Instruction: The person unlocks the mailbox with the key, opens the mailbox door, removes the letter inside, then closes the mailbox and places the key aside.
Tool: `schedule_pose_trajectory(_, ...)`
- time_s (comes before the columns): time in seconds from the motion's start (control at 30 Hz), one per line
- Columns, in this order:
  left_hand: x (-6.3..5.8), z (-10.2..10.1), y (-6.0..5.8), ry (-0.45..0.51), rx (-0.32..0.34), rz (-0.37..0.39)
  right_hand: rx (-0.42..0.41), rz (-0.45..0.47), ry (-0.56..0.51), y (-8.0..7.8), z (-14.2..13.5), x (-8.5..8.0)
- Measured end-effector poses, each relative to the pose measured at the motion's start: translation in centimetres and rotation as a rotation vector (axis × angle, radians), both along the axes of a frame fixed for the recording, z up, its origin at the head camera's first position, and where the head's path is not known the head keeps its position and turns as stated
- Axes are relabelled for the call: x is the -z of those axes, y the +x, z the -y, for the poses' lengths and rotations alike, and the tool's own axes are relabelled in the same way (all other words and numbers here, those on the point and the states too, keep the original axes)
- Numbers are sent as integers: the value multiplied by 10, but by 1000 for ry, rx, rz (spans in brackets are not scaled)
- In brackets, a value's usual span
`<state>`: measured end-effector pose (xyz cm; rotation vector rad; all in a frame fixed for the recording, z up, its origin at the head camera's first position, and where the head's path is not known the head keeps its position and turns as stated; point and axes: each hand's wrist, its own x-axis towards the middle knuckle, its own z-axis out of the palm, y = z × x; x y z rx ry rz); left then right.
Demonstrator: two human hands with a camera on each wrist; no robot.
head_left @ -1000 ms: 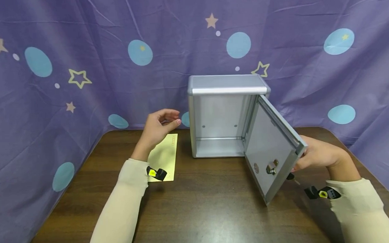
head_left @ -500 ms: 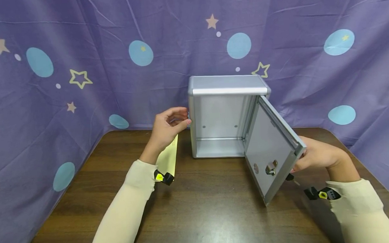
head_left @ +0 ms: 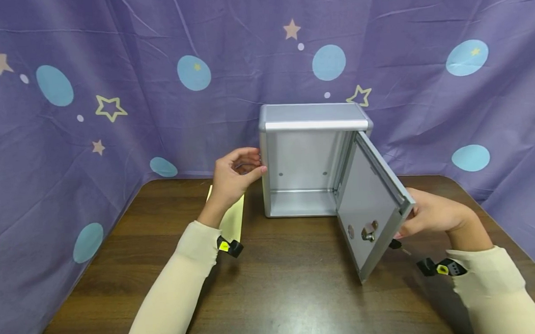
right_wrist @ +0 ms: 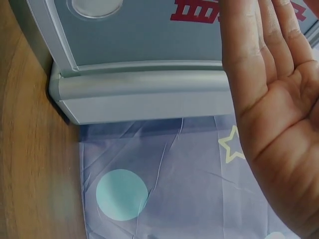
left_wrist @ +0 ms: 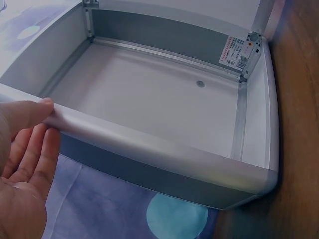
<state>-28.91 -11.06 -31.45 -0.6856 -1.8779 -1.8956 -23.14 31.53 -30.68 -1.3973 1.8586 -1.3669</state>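
Note:
A silver metal mailbox stands on the table, its door swung out to the right. My left hand holds the box's left edge, thumb on the front rim and the other fingers along the outer side, as the left wrist view shows. Behind the door is my right hand, partly hidden by it; in the right wrist view its fingers look straight beside the door's outer face. The lock shows on the door's inside, and a black-headed key hangs on the outside.
Under the left wrist a pale yellow envelope lies on the brown wooden table. A purple curtain with stars and dots rises behind the table and at its sides. A printed label is stuck inside the box.
My left hand has moved right from above the envelope to the mailbox's left edge. The door has swung slightly inward, with my right hand following it.

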Motion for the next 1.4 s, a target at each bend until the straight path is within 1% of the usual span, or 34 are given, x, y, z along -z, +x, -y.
schedule_pose_trajectory(0.07,0,0,0,10,12,-9,2,1,0,1,3,0)
schedule_pose_trajectory(0.27,2,0,-1,26,24,-20,-33,106,-30,5,15,-1)
schedule_pose_trajectory(0.33,3,0,-2,27,27,-20,-19,123,-24,8,20,-2)
schedule_pose_trajectory(0.4,3,0,-2,27,29,-17,25,111,-3,12,26,-4)
schedule_pose_trajectory(0.5,4,0,-4,24,27,-17,115,104,44,17,35,-6)
schedule_pose_trajectory(0.6,5,0,-4,25,25,-17,178,72,74,21,45,-6)
schedule_pose_trajectory(0.73,5,-1,-4,30,21,-21,221,53,78,23,58,-5)
schedule_pose_trajectory(0.97,6,-2,-4,26,14,-33,279,73,18,27,75,0)
schedule_pose_trajectory(1.03,6,-2,-4,20,11,-34,297,65,2,28,79,1)
schedule_pose_trajectory(1.2,6,-2,-5,13,5,-28,364,47,-18,30,92,3)
schedule_pose_trajectory(1.4,6,-2,-6,18,-3,-26,441,61,-23,30,106,7)
